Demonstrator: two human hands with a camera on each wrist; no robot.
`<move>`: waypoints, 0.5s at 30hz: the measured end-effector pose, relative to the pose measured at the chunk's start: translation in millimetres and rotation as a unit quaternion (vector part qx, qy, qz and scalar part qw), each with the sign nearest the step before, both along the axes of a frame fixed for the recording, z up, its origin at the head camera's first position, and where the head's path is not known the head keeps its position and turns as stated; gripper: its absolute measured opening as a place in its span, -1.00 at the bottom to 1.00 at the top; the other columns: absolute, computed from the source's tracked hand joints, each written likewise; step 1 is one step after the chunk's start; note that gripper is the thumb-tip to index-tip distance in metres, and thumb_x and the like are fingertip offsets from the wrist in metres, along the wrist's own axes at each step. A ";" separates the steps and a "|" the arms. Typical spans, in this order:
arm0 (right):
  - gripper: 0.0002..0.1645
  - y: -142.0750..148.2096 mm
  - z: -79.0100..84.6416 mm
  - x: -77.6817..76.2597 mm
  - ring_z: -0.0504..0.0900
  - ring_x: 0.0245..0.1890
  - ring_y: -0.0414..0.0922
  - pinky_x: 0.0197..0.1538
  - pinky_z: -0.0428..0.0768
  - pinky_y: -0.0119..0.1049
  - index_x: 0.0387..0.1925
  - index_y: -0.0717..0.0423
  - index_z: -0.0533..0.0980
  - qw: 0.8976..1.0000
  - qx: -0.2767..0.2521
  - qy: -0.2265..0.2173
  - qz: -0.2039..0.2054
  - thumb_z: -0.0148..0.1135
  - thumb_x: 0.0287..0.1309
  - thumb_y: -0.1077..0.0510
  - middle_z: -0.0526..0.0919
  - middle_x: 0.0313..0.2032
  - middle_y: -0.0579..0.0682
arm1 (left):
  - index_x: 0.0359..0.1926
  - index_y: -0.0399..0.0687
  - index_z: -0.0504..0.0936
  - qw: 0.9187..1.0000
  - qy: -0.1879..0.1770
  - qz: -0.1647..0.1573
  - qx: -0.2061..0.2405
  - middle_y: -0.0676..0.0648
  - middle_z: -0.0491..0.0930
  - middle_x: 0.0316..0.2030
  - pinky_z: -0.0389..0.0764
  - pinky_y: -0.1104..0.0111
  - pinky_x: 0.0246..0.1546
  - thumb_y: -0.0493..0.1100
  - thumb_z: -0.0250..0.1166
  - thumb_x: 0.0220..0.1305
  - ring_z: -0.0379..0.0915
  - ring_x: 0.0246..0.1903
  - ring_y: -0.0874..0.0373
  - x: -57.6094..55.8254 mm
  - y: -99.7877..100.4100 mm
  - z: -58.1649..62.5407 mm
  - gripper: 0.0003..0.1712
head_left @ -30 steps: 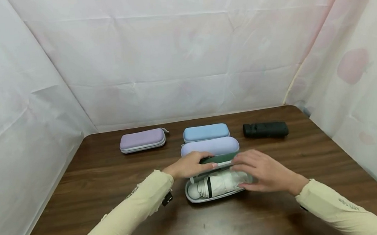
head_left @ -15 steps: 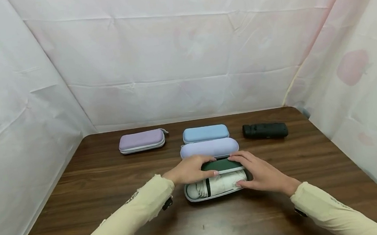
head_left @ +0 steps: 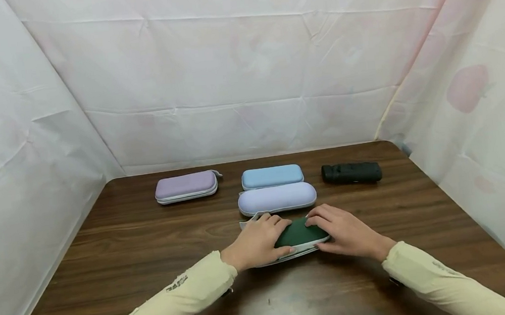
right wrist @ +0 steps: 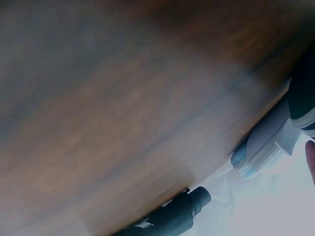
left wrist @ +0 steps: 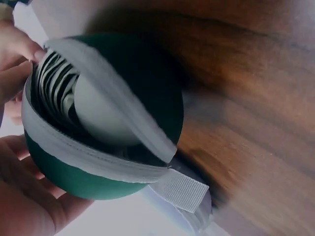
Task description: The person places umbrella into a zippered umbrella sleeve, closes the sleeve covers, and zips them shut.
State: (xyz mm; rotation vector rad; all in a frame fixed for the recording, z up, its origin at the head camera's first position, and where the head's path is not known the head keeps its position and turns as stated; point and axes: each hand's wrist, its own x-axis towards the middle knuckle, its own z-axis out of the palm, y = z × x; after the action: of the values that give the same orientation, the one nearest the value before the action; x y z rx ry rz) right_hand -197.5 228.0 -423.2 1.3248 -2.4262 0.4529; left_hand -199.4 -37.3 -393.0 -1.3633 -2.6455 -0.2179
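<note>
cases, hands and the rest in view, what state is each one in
green case: partly open
white folded item: inside the green case
lavender case: lid down
blue case: lid down
purple case: lid down
black rolled item: lying on its side
left hand: gripping the green case
right hand: gripping the green case's other end

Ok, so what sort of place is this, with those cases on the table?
Probably a makeshift filming or demonstration booth: pale, creased sheeting walls off the back and both sides of a wood-grained table, where a purple case and a black cylinder lie beyond the green case.
</note>
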 end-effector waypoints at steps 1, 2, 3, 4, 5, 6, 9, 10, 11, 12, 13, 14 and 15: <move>-0.50 -0.5 -0.5 -0.8 0.43 -0.04 -0.17 -0.07 0.51 -0.20 -0.01 0.04 0.45 1.000 0.005 0.012 0.005 0.38 0.04 -0.04 0.45 0.01 -0.04 | 0.17 -0.10 0.49 1.000 0.003 0.001 0.001 -0.04 0.54 -0.02 0.52 0.28 -0.13 0.25 0.24 0.22 0.46 -0.10 0.08 1.8 -0.2 -0.8 -0.33; -0.50 -0.9 -1.0 -1.7 0.44 -0.04 -0.16 -0.08 0.52 -0.19 -0.02 0.05 0.45 1.000 0.008 0.021 0.010 0.39 0.03 -0.04 0.46 0.01 -0.02 | 0.18 -0.10 0.48 1.000 0.006 0.002 0.000 -0.05 0.53 -0.02 0.52 0.28 -0.14 0.26 0.25 0.20 0.45 -0.10 0.08 3.4 -0.3 -1.7 -0.31; -0.50 -1.3 -0.9 -2.2 0.44 -0.05 -0.15 -0.08 0.52 -0.19 -0.03 0.05 0.45 1.000 0.012 0.028 0.010 0.38 0.03 -0.04 0.46 0.00 -0.02 | 0.19 -0.12 0.47 1.000 0.008 0.005 -0.003 -0.06 0.52 0.00 0.52 0.29 -0.14 0.27 0.27 0.17 0.44 -0.09 0.08 5.4 -0.1 -2.0 -0.27; -0.50 -1.7 -0.6 -2.6 0.44 -0.05 -0.15 -0.08 0.52 -0.18 -0.04 0.05 0.45 0.999 0.014 0.033 0.008 0.38 0.02 -0.04 0.46 0.00 -0.03 | 0.21 -0.13 0.45 1.000 0.012 0.007 -0.009 -0.07 0.51 0.01 0.53 0.29 -0.14 0.29 0.30 0.13 0.43 -0.08 0.07 7.0 0.0 -2.6 -0.21; -0.49 -2.0 0.1 -3.0 0.44 -0.06 -0.16 -0.08 0.52 -0.19 -0.04 0.05 0.44 0.999 0.016 0.036 0.004 0.38 0.01 -0.05 0.46 -0.01 -0.04 | 0.24 -0.15 0.42 1.000 0.015 0.009 -0.019 -0.08 0.50 0.04 0.53 0.29 -0.14 0.31 0.32 0.09 0.42 -0.06 0.06 9.0 0.0 -2.5 -0.14; -0.49 -2.1 1.0 -3.3 0.45 -0.06 -0.17 -0.08 0.52 -0.19 -0.05 0.05 0.44 0.999 0.017 0.037 -0.001 0.39 0.01 -0.05 0.46 -0.01 -0.05 | 0.27 -0.18 0.38 0.999 0.022 0.010 -0.033 -0.09 0.48 0.07 0.53 0.29 -0.13 0.32 0.34 0.06 0.41 -0.04 0.05 10.6 0.0 -2.9 -0.09; -0.49 -0.9 2.9 -3.7 0.46 -0.07 -0.18 -0.08 0.52 -0.20 -0.04 0.05 0.43 0.999 0.020 0.031 -0.012 0.37 0.02 -0.06 0.46 -0.03 -0.08 | 0.34 -0.23 0.29 0.996 0.059 0.008 -0.070 -0.13 0.42 0.15 0.52 0.28 -0.08 0.28 0.38 0.03 0.38 0.03 0.01 15.3 -0.3 -5.5 0.00; -0.48 -0.2 2.8 -3.9 0.46 -0.07 -0.19 -0.08 0.52 -0.20 -0.04 0.05 0.43 0.999 0.020 0.029 -0.011 0.37 0.03 -0.08 0.46 -0.03 -0.08 | 0.35 -0.25 0.26 0.994 0.075 0.006 -0.081 -0.15 0.41 0.17 0.51 0.27 -0.06 0.25 0.38 0.06 0.38 0.05 -0.01 17.3 -0.6 -6.8 0.00; -0.48 0.8 2.8 -3.9 0.46 -0.07 -0.20 -0.08 0.52 -0.21 -0.04 0.04 0.43 0.999 0.019 0.025 -0.009 0.37 0.04 -0.10 0.46 -0.02 -0.10 | 0.36 -0.26 0.25 0.992 0.092 0.005 -0.089 -0.17 0.39 0.19 0.51 0.26 -0.05 0.22 0.37 0.09 0.38 0.07 -0.02 19.3 -0.7 -8.5 -0.02; -0.47 1.5 2.9 -3.9 0.46 -0.08 -0.20 -0.08 0.52 -0.21 -0.04 0.03 0.43 1.000 0.016 0.022 -0.005 0.37 0.04 -0.12 0.46 -0.02 -0.11 | 0.37 -0.27 0.24 0.990 0.109 0.006 -0.095 -0.18 0.38 0.20 0.50 0.25 -0.04 0.19 0.35 0.13 0.38 0.08 -0.03 21.1 -0.9 -10.8 -0.05; -0.46 2.0 3.0 -4.0 0.46 -0.08 -0.21 -0.08 0.51 -0.22 -0.04 0.03 0.44 1.000 0.010 0.019 0.000 0.38 0.04 -0.14 0.46 -0.02 -0.11 | 0.37 -0.27 0.23 0.987 0.123 0.008 -0.100 -0.19 0.38 0.21 0.49 0.23 -0.02 0.17 0.33 0.16 0.37 0.09 -0.04 23.1 -1.0 -12.8 -0.07; -0.45 2.0 3.2 -4.1 0.46 -0.09 -0.22 -0.09 0.50 -0.23 -0.04 0.02 0.44 1.000 0.004 0.016 0.005 0.38 0.03 -0.16 0.47 -0.02 -0.12 | 0.38 -0.27 0.21 0.984 0.139 0.011 -0.107 -0.19 0.37 0.22 0.49 0.21 -0.02 0.17 0.29 0.20 0.37 0.10 -0.04 25.1 -1.0 -15.0 -0.09; -0.44 1.6 3.7 -4.2 0.45 -0.10 -0.23 -0.09 0.50 -0.23 -0.05 0.02 0.45 1.000 -0.005 0.012 0.010 0.39 0.02 -0.17 0.47 -0.03 -0.13 | 0.39 -0.27 0.20 0.981 0.154 0.014 -0.116 -0.20 0.36 0.23 0.49 0.19 -0.02 0.17 0.26 0.23 0.35 0.11 -0.04 27.0 -1.0 -17.0 -0.11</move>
State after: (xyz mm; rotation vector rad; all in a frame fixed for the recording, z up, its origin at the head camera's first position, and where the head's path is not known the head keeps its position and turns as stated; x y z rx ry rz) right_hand -201.7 229.6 -419.5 1.3431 -2.3914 0.4502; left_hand -172.4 -38.4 -410.0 -1.2971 -2.4834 0.2929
